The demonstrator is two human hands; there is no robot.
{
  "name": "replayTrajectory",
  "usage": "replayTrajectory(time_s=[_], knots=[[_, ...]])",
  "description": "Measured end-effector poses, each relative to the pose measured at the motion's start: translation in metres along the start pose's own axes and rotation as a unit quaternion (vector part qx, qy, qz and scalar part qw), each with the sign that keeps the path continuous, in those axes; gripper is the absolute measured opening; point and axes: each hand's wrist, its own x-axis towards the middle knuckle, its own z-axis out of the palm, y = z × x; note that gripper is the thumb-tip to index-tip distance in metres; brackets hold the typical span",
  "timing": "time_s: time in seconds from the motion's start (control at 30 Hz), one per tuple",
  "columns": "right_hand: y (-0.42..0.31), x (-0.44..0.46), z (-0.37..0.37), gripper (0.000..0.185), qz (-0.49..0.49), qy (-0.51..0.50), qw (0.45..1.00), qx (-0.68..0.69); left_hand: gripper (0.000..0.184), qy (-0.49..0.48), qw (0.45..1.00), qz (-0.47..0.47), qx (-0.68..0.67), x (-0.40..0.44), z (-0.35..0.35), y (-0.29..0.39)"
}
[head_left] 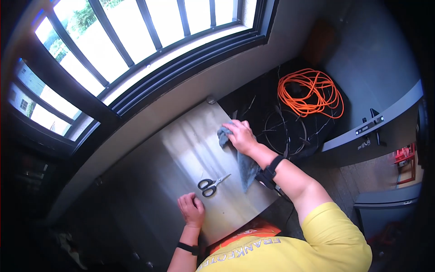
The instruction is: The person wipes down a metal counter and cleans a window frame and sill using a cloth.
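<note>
My right hand (pixel 242 137) is closed around a bunched blue-grey cloth (pixel 247 171) at the right edge of the metal tabletop (pixel 181 149). Part of that cloth hangs down below my wrist and lies along the edge. My left hand (pixel 191 210) rests on the tabletop near its front, with fingers loosely bent and the thumb apart; it holds nothing I can see. Just beyond the left hand lies a pair of scissors (pixel 209 187) with black handles, the blades pointing away to the right.
A coiled orange cable (pixel 310 93) lies on a dark surface right of the table, near thin loose wires (pixel 283 131). A barred window (pixel 149 31) runs along the wall behind. A small round metal object (pixel 210 99) sits at the table's far corner. A grey cabinet (pixel 389 204) stands at right.
</note>
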Motion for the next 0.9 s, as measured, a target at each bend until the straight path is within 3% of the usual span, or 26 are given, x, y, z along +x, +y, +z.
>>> replayTrajectory(time_s=[0.07,0.13,0.2,0.33,0.43,0.47,0.57,0.67,0.73,0.9], knots=[[-0.027,0.057,-0.008,0.051,0.024,0.059,0.996,0.061,0.017,0.015,0.999,0.023,0.027,0.001,0.007,0.0],[-0.039,0.08,0.004,0.048,0.062,0.016,0.997,-0.037,0.018,-0.016,0.997,0.014,0.077,0.001,0.006,0.004],[-0.029,0.063,0.04,0.043,0.014,0.035,0.99,-0.137,0.019,-0.022,0.996,0.016,0.083,0.0,0.008,0.001],[-0.033,0.012,0.042,0.027,-0.053,0.017,0.993,-0.103,0.021,-0.041,0.994,-0.001,0.1,-0.002,0.008,0.001],[-0.056,0.019,0.032,0.022,-0.067,0.002,0.996,0.067,0.021,-0.045,0.993,0.005,0.111,-0.002,0.008,0.001],[-0.083,0.027,0.023,0.02,-0.12,0.065,0.988,0.066,0.022,-0.055,0.992,0.003,0.116,-0.002,0.008,0.0],[-0.171,0.064,0.021,0.02,-0.304,0.118,0.944,0.044,0.023,-0.06,0.992,0.001,0.115,-0.004,0.008,-0.002],[-0.218,0.104,0.034,0.016,-0.463,0.093,0.879,-0.061,0.021,-0.041,0.993,0.006,0.108,-0.006,0.013,-0.007],[-0.211,0.136,0.043,0.02,-0.504,0.101,0.852,-0.098,0.018,-0.041,0.993,-0.007,0.113,-0.005,0.014,-0.006],[-0.083,0.193,-0.032,0.018,-0.465,0.155,0.847,-0.203,0.015,-0.024,0.991,-0.013,0.132,-0.004,0.015,-0.001]])
